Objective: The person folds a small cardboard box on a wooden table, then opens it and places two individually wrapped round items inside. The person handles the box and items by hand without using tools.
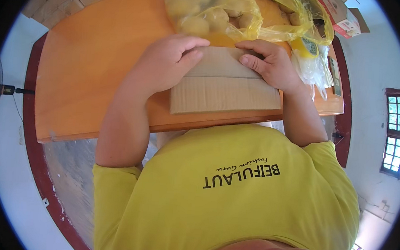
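Note:
A plain brown cardboard box [226,94] lies at the near edge of the orange tabletop, right in front of my chest. A straight crease or edge runs across it from left to right. My left hand [176,56] holds its far left corner, with the thumb over the top and the fingers along the far edge. On the far right corner, my right hand [270,62] has a similar hold, its thumb bent onto the cardboard. The undersides of the fingers and the inside of the box are hidden.
Yellow plastic bags [213,14] of round, pale potato-like produce stand just beyond the box. To the right are a roll of yellow tape [305,48], clear plastic bags [311,70] and a phone-like object [335,76]. Stacked cartons [65,3] and a printed carton [342,17] are farther back.

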Demonstrator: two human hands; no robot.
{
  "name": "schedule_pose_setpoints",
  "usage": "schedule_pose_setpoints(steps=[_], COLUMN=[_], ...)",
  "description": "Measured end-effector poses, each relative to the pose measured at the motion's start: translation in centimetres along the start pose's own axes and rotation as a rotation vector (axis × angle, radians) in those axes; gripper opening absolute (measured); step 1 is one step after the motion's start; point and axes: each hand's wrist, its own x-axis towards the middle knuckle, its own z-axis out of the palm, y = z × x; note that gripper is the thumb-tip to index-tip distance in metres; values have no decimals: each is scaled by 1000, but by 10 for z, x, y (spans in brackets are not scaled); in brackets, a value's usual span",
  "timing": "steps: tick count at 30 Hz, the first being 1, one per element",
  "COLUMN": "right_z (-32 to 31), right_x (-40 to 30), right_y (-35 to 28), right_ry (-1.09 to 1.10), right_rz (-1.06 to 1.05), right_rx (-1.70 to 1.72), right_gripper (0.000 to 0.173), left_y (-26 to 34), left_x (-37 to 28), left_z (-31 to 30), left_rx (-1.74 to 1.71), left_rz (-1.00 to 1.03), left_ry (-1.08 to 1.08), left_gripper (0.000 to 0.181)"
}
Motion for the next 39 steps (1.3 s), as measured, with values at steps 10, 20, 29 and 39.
schedule_pose_setpoints(steps=[10,20,29,39], right_z=[-3,-5,-1,-8], right_x=[2,-1,-2,-6], right_y=[3,0,6,-4], right_ry=[44,-21,-8,53], right_rz=[-161,-59,21,-154], right_rx=[-74,-66,55,-189], right_gripper=[36,41,35,25], left_y=[-3,-14,12,30], left_x=[0,-1,-2,-13], left_z=[-1,3,2,20], left_rx=[16,-114,-70,337], left_rz=[-86,-123,-241,69], left_ry=[-19,-79,-100,93], left_gripper=[35,50,50,63])
